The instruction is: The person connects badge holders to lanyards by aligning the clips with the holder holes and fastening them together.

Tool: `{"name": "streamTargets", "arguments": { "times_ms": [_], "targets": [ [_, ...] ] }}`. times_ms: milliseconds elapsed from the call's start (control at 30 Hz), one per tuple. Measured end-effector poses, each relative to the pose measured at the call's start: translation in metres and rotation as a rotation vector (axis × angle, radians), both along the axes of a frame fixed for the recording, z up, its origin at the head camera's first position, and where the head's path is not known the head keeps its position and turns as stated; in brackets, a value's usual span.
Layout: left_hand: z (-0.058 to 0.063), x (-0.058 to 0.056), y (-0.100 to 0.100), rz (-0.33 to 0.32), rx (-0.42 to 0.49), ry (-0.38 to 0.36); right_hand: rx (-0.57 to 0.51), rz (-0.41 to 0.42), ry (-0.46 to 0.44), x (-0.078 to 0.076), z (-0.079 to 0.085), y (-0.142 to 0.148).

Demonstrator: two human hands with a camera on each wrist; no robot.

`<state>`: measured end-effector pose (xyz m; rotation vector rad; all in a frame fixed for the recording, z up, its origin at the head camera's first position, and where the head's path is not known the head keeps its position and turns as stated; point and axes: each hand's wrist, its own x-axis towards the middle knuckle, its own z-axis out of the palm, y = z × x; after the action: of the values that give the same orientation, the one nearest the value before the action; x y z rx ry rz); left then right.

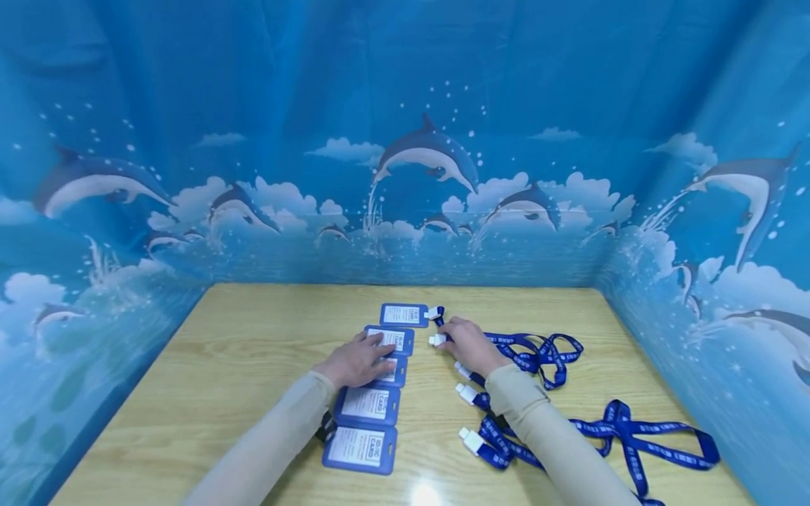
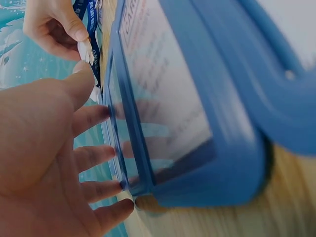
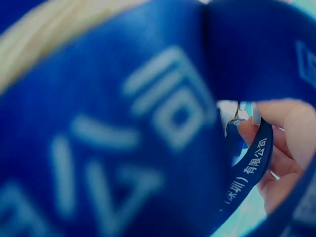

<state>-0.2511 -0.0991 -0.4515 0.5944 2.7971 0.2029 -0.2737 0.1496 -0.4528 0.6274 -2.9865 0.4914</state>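
Observation:
My left hand (image 1: 361,360) lies over the second blue ID card holder (image 1: 401,340) from the back, fingers spread and nearly straight. In the left wrist view, those fingers reach to the holder's edge (image 2: 148,168). My right hand (image 1: 470,344) pinches the white plastic clip (image 1: 437,340) of a blue lanyard (image 1: 506,341), right of that holder and apart from it. The right wrist view shows the printed strap (image 3: 249,168) running by the fingers. At the back, a holder (image 1: 403,315) has another lanyard's white clip (image 1: 434,313) at its slotted end.
More blue card holders (image 1: 359,450) line up toward the front of the wooden table (image 1: 253,337). Several lanyards with white clips (image 1: 471,440) lie at the right, their straps (image 1: 671,443) looped and crossing under my right forearm. A blue dolphin-print curtain (image 1: 405,260) surrounds the table.

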Motion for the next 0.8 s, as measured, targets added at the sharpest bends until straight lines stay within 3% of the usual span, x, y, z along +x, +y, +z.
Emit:
{"name": "streamTargets", "arguments": {
  "times_ms": [500,800],
  "targets": [
    [-0.001,0.001,0.007,0.029,-0.014,-0.03,-0.004,-0.002,-0.035,-0.003,-0.006,-0.004],
    [0.001,0.001,0.012,-0.03,-0.033,0.0,0.011,0.009,-0.025,-0.006,-0.006,-0.007]
  ]
}}
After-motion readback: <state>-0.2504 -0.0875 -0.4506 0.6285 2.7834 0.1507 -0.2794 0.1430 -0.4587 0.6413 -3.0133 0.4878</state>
